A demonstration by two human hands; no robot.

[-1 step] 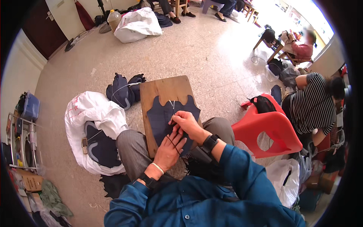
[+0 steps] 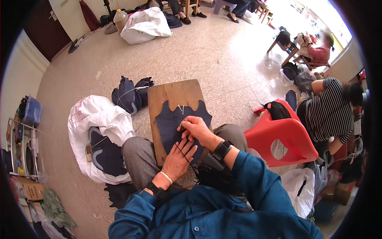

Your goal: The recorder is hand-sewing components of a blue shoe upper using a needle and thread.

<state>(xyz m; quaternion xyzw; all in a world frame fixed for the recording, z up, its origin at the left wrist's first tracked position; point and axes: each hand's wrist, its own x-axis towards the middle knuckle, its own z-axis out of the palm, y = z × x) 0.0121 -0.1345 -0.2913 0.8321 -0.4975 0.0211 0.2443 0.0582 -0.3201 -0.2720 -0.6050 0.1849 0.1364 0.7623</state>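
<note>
Head view: dark blue fabric piece (image 2: 175, 123) lies flat on wooden board (image 2: 172, 95) across the lap. Left hand (image 2: 178, 158) rests open, fingers spread, pinning the cloth's near end, dark threads under the fingers. Right hand (image 2: 195, 128) has fingers pinched shut on a thin metal tool (image 2: 182, 113), tip on the fabric. Best to keep the cloth taut and pressed, tool strokes short, away from the left fingers.

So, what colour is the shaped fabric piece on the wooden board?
Dark navy blue fabric piece, seen best in the head view.
</note>
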